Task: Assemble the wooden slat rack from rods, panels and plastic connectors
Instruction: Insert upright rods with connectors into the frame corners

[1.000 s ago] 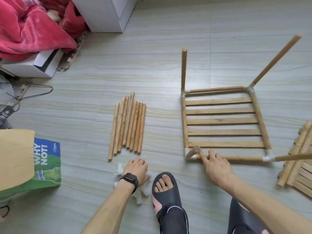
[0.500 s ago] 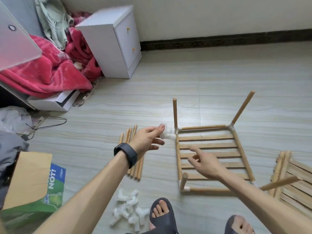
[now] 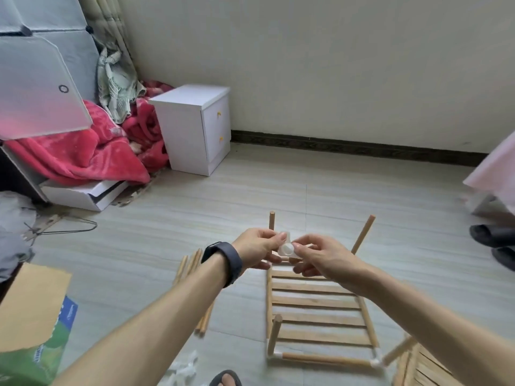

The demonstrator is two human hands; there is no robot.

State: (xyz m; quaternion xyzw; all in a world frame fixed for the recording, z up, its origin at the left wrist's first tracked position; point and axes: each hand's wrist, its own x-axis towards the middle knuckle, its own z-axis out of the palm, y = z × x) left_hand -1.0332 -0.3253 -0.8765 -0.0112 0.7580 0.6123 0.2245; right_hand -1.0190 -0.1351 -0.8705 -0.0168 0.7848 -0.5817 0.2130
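You hold the white plastic connector [image 3: 287, 248] in the air over the far end of the slat frame [image 3: 315, 302]. It is pinched between the fingers [image 3: 281, 237] of your left hand [image 3: 257, 247] and those of your right hand [image 3: 320, 257] — both sets curled round it. Turn it until an open socket faces down, then line that socket up with the top of the far-left upright rod [image 3: 272, 220]. Press straight along the rod, not at an angle, or the frame will likely rack — the other uprights probably want the same care. Spare rods [image 3: 192, 264] lie on the floor [image 3: 223, 204] under your left wrist
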